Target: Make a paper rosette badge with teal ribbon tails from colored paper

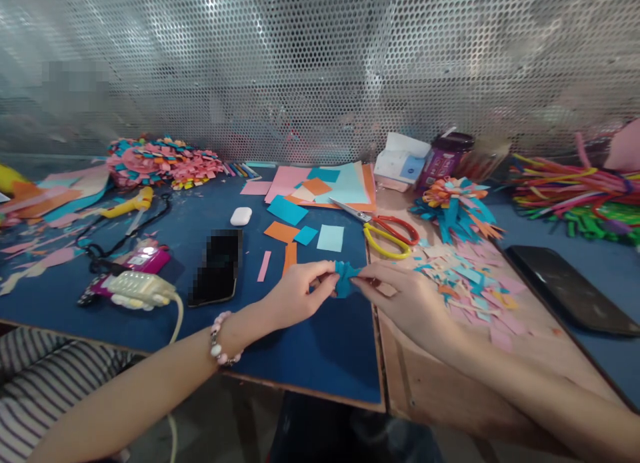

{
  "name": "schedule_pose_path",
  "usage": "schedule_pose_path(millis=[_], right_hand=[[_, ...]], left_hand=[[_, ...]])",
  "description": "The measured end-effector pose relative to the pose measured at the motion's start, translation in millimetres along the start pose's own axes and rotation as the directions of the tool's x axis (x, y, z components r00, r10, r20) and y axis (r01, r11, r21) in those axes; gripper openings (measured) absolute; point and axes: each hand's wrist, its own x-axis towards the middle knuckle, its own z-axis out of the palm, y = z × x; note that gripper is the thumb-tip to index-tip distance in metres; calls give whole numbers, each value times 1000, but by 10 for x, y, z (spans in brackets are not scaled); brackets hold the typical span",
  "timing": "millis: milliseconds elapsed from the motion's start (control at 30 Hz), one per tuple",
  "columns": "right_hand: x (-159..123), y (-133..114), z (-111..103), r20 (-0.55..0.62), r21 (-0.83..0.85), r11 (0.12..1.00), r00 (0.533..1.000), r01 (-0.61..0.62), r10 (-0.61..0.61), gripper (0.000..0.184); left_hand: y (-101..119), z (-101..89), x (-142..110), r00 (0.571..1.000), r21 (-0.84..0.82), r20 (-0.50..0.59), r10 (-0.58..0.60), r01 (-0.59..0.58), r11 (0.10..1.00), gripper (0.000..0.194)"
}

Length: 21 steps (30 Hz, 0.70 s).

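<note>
Above the front part of the blue table, a small crumpled blue paper piece (345, 279) is pinched between my two hands. The fingers of my left hand (305, 286) grip its left side, with a beaded bracelet (220, 339) on that wrist. At its right side, the thumb and fingers of my right hand (400, 289) close on the paper. Just beyond the hands lie a pale mint square (331, 238), a small blue square (305, 235) and an orange paper (281, 232). Scissors (380, 229) with red and yellow handles rest open behind my right hand.
Left stand a phone (220, 266), an earbud case (241, 216), a yellow glue gun (133, 203) and a power strip (140, 289) with its cable. Paper scraps (475, 283) and a dark phone (570, 289) lie right. A perforated metal panel (320, 69) closes off the back.
</note>
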Motion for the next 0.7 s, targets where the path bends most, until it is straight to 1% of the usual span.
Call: schedule_pose_path(millis=[200, 367, 500, 700], right_hand=[[9, -64, 17, -43, -75, 997, 999, -9, 6, 7], [9, -72, 59, -69, -90, 995, 997, -33, 27, 6], [-7, 8, 128, -74, -37, 999, 997, 9, -12, 7], [-25, 64, 177, -88, -38, 997, 993, 73, -76, 10]], left_hand=[[-6, 2, -14, 998, 76, 22, 67, -69, 995, 22], [-13, 7, -5, 988, 108, 1, 154, -153, 982, 19], [-8, 12, -1, 988, 167, 4, 156, -154, 974, 16], [-42, 29, 0, 993, 217, 13, 114, -114, 969, 19]])
